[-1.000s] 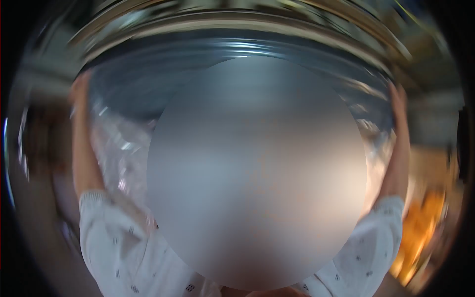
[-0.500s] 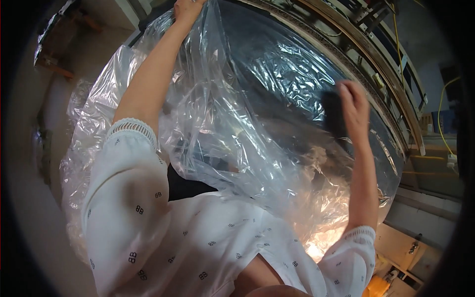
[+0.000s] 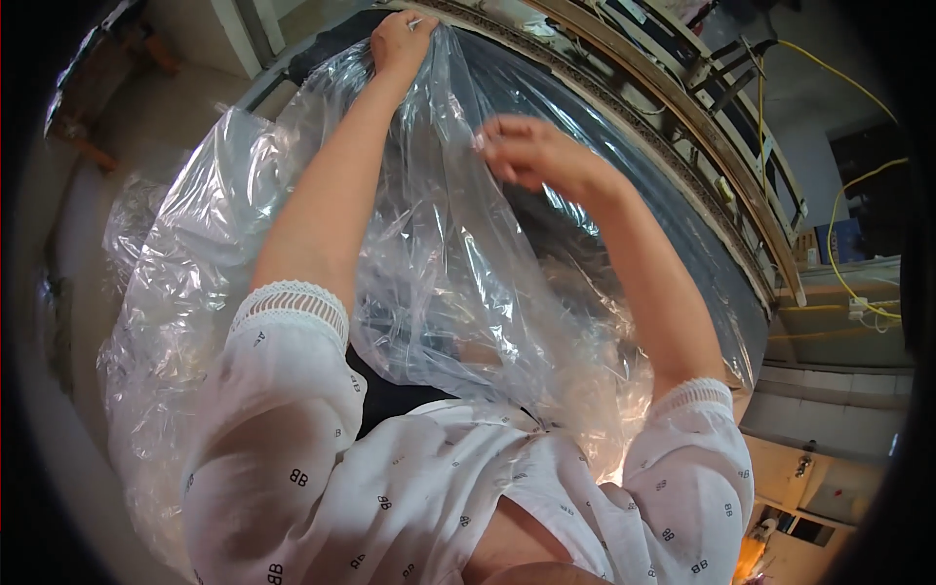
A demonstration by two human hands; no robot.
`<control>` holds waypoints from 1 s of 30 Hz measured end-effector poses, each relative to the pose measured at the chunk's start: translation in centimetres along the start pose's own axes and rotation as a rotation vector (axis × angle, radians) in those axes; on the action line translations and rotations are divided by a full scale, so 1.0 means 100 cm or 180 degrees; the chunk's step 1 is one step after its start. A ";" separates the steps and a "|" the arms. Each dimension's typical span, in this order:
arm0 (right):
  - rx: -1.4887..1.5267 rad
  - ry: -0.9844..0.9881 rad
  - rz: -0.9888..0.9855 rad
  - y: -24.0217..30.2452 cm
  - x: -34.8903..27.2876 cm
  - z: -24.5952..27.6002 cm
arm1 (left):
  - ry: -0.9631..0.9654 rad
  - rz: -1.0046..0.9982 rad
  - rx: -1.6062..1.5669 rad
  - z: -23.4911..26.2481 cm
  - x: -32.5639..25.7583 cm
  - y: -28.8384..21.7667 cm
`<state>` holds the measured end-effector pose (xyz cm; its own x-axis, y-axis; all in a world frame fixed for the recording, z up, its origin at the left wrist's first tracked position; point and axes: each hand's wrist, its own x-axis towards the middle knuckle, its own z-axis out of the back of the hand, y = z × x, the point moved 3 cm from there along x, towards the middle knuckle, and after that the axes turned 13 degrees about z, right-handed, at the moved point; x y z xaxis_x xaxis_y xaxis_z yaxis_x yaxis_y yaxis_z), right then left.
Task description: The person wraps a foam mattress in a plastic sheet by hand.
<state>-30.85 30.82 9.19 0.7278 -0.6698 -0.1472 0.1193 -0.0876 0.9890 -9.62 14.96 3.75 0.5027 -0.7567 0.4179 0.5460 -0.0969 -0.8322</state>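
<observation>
A large sheet of clear plastic film (image 3: 419, 244) hangs in wrinkled folds over a dark surface in front of me, spilling down on the left. At the far edge, my left hand (image 3: 402, 47) is closed on a gathered part of the film. My right hand (image 3: 541, 161) is over the middle of the sheet, nearer to me than the left. Its fingers are loosely bent and apart, slightly blurred, with nothing visible in them. Their tips come close to the film's folds; whether they touch it I cannot tell.
A long wooden rail and metal frame (image 3: 673, 107) runs along the far right edge of the dark surface (image 3: 717, 273). Yellow cable (image 3: 834, 229) hangs beyond it. Wooden cabinets (image 3: 780, 473) stand at the lower right. Floor (image 3: 127, 127) shows at the left.
My right hand has swept leftward across the sheet from the right edge toward my left hand. The left hand still grips the film and appears slightly lower and further right in view.
</observation>
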 end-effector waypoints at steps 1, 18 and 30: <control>-0.0124 0.0162 -0.0156 -0.001 -0.027 -0.009 | -0.0080 -0.0038 -0.0016 0.000 -0.002 0.002; -0.1631 -0.2968 0.1153 -0.060 -0.148 -0.039 | 0.0133 -0.0088 0.0076 -0.036 -0.002 -0.010; 0.0228 0.0450 -0.2340 -0.198 -0.503 -0.110 | 0.0479 -0.0209 0.0927 -0.013 0.058 0.030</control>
<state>-62.38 74.41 -3.14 0.5580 -0.3196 -0.7659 0.5672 -0.5268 0.6330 -5.93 9.42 3.22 0.3672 -0.8441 0.3906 0.7535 0.0238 -0.6570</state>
